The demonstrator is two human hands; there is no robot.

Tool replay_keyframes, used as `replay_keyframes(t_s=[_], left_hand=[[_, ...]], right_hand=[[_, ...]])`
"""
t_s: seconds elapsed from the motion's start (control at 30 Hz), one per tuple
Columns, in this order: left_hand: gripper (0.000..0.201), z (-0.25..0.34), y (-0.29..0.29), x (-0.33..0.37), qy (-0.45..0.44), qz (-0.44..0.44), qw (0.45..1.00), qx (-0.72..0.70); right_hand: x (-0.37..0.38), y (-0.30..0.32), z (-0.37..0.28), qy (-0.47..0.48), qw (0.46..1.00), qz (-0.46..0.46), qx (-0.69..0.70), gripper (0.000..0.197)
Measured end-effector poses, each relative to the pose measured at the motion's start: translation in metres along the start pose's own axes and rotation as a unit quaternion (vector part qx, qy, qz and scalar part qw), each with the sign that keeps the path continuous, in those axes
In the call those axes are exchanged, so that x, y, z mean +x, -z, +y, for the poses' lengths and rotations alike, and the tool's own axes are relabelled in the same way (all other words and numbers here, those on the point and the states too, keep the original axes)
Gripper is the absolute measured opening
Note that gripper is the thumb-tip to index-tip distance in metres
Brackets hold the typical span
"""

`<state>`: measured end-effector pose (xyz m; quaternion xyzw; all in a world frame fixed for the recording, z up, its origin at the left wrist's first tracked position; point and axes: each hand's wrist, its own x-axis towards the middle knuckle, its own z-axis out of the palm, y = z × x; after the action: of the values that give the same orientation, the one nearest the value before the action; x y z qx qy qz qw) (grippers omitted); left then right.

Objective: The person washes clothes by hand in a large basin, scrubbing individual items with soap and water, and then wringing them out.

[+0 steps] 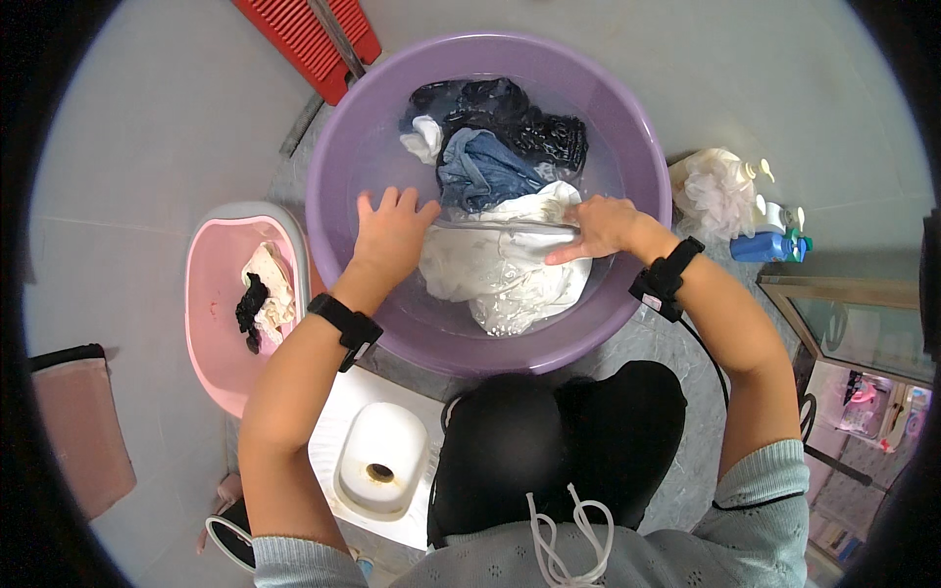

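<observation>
A large purple basin [338,127] holds water and soaking clothes. A wet white garment [505,265] with a thin grey strip across its upper part lies in the near half. My left hand [392,230] is over the basin's left side, fingers spread, its thumb beside the strip's left end. At the strip's right end, my right hand [608,225] grips the white garment between thumb and fingers. Beyond it are a blue denim piece [485,167], dark wet clothes [500,113] and a small white cloth [423,139].
Left of the basin stands a pink tub [214,304] with a cream cloth and a black one. A white squat toilet [387,456] is near my knees. A red washboard [304,39] leans behind. Bottles [769,245] and a bath puff [714,201] stand on the right.
</observation>
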<state>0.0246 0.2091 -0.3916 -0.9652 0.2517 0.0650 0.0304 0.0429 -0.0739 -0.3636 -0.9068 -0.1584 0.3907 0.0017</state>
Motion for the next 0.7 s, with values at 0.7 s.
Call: replay_keyframes(t_s=[0.7], left_hand=[[0.025, -0.043, -0.044, -0.007, 0.068, -0.011, 0.975, -0.213]], right_hand=[[0.027, -0.078, -0.026, -0.076, 0.905, -0.118, 0.401, 0.032]])
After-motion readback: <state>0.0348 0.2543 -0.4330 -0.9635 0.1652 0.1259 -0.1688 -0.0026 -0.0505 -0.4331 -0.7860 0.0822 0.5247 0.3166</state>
